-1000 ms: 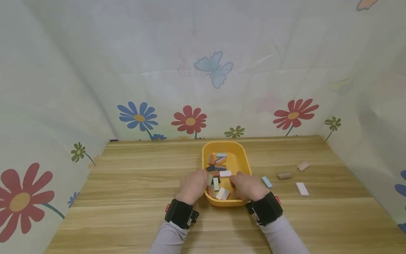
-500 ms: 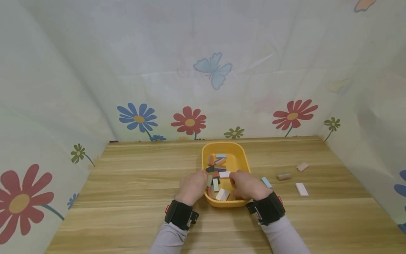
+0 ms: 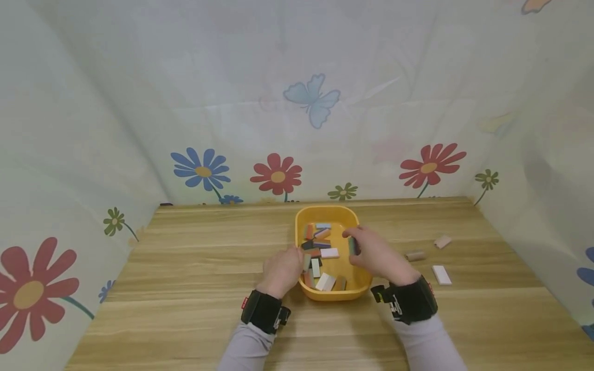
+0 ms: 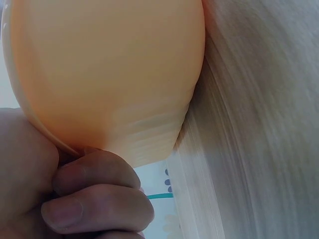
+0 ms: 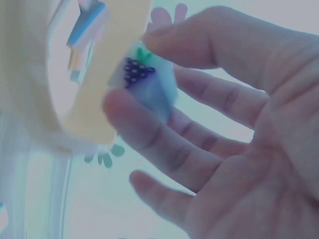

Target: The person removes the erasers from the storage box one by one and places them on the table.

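In the head view a yellow plastic bin stands on the table, with several small coloured blocks inside, among them a white one. My left hand grips the bin's left rim; in the left wrist view its curled fingers are at the bin wall. Over the bin's right side, my right hand pinches a small block with a grape picture between thumb and a finger. That block looks greenish and dark from above.
To the right of the bin lie a brown cylinder, a pinkish block and a white block on the wooden table. A floral cloth hangs behind and at both sides.
My right hand has risen from the bin's near right corner and moved up and right, holding the grape-picture block. A brown block in that corner now shows. The left hand stays on the rim.
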Tool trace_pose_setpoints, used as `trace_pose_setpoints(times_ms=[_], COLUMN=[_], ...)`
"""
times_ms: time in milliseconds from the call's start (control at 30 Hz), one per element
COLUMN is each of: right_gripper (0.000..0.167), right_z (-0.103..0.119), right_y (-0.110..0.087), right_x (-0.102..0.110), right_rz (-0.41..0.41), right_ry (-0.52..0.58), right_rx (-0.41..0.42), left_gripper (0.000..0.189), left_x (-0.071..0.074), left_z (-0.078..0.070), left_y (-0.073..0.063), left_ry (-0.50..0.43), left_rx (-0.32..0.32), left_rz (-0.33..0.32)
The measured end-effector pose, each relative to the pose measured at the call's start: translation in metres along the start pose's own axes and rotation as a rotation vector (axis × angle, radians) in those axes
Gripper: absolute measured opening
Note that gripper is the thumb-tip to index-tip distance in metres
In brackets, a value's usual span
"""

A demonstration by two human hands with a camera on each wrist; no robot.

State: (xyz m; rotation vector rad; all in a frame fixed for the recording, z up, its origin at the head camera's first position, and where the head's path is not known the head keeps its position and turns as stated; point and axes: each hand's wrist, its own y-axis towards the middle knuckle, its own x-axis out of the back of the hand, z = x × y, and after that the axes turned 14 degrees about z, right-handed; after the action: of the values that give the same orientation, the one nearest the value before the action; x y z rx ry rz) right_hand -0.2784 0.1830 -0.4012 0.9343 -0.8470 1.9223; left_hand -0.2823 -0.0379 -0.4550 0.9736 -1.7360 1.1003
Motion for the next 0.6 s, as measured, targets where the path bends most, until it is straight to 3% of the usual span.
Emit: trace_pose_setpoints(times_ms=[100, 333, 600], right_gripper=[0.053, 0.055, 0.039], right_z=[-0.006, -0.038, -0.082], right_y=[-0.003, -0.011, -0.016], right_x=[0.008, 0.021, 0.021], right_rz=[-0.03, -0.164, -0.228], right_ry=[0.041, 0.065, 0.022], right_rx=[-0.018, -0.023, -0.106], left_gripper=[0.015, 0.031, 0.036], left_x=[0.0, -0.001, -0.001], left_z=[0.0, 0.0, 0.0], left_y=[0.0, -0.001, -0.001], left_ry=[-0.017, -0.151, -0.166], left_rx=[0.007, 0.045, 0.078], left_rz=[-0.004, -0.027, -0.026])
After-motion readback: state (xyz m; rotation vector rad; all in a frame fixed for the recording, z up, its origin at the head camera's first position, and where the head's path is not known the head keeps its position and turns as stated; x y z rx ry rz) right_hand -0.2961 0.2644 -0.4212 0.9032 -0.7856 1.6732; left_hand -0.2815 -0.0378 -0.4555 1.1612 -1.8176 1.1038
